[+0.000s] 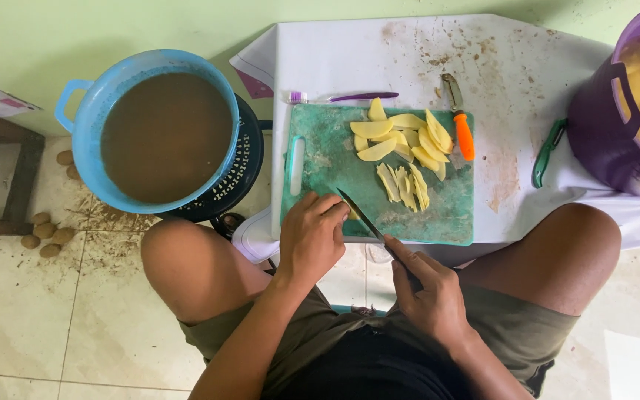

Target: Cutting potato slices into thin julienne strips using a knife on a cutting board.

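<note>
The right hand grips a knife, blade angled toward the left hand, whose curled fingers pin a potato piece on the green cutting board; cut potato slices lie beyond.

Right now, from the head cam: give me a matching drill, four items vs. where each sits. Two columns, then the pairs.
Items:
1. peeler
2. toothbrush
3. blue tub
4. knife

Places:
A. in the right hand, blade over the cutting board
B. beside the table, full of brown water
C. on the table just beyond the board's far edge
D. at the board's right edge, orange handle

Pairs: 1-D, 2-C, 3-B, 4-A
</note>
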